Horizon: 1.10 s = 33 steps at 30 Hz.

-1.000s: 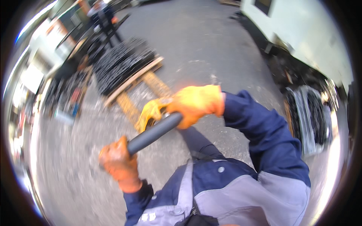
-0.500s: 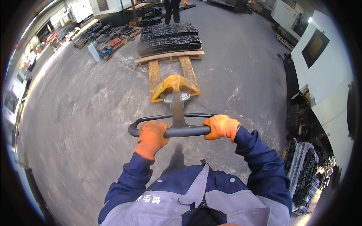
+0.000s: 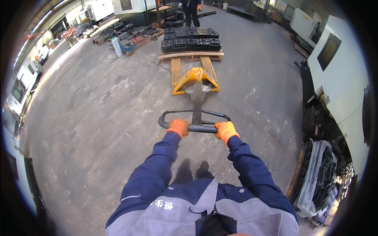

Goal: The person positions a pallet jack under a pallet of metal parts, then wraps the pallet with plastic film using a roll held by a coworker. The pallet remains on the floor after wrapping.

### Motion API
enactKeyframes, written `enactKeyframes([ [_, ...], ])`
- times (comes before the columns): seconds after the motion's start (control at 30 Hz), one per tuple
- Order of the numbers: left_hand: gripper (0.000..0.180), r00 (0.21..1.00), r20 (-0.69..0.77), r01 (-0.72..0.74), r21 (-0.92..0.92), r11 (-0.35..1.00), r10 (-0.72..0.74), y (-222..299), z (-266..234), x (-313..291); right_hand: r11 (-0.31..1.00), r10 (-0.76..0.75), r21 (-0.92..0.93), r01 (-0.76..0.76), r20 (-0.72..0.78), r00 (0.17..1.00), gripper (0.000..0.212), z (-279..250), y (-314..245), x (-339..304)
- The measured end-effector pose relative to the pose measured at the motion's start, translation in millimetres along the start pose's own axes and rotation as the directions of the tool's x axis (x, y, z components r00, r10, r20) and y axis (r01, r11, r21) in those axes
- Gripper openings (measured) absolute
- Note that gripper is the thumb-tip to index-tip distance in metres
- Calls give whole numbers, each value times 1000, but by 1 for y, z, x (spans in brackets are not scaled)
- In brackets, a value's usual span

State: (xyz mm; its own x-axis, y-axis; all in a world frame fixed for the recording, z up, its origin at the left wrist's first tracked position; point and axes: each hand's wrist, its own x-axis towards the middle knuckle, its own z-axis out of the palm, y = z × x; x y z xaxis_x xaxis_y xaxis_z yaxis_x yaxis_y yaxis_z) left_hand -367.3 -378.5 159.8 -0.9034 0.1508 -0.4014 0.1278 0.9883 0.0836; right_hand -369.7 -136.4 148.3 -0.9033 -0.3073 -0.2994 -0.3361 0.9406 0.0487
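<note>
Both hands wear orange gloves and grip the black loop handle point(image 3: 202, 128) of a yellow pallet jack point(image 3: 195, 74). My left hand point(image 3: 179, 127) is wrapped round the left part of the near bar, and my right hand point(image 3: 226, 130) round its right part. From the loop a dark shaft point(image 3: 197, 103) runs forward to the jack's body. The jack's forks reach under a wooden pallet point(image 3: 191, 55), which bears stacked black metal parts point(image 3: 191, 39).
Beyond the load stands another person point(image 3: 191, 11) in dark trousers. Left of it, a pale roll point(image 3: 117, 47) stands beside pallets of loose parts point(image 3: 136, 37). White machines point(image 3: 334, 51) line the right side, with a plastic-wrapped stack point(image 3: 317, 177) at the near right.
My arms have stretched forward, with both hands still on the handle. The handle, jack and load now appear farther up and to the right. Both my shoes now show below the handle.
</note>
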Motion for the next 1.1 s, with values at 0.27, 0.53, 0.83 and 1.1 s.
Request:
enactKeyframes([
  [0.27, 27, 993, -31, -115, 20, 993, 116, -18, 22, -110, 1000, 0, 25, -2, 83, 997, 21, 9, -62, -100],
  [0.53, 22, 987, 52, -148, -84, 985, 153, 4, 18, -233, 988, -96, 125, 87, 67, 993, 21, -13, -81, -223],
  [0.83, 20, 963, 122, -233, -76, 970, 241, 9, -33, -336, 940, -175, 289, 179, -41, 984, 20, -80, -108, -325],
  [1.1, 16, 894, -160, -425, -15, 905, 418, -8, -77, -388, 869, 5, 438, 230, -474, 881, 22, -119, -114, -385],
])
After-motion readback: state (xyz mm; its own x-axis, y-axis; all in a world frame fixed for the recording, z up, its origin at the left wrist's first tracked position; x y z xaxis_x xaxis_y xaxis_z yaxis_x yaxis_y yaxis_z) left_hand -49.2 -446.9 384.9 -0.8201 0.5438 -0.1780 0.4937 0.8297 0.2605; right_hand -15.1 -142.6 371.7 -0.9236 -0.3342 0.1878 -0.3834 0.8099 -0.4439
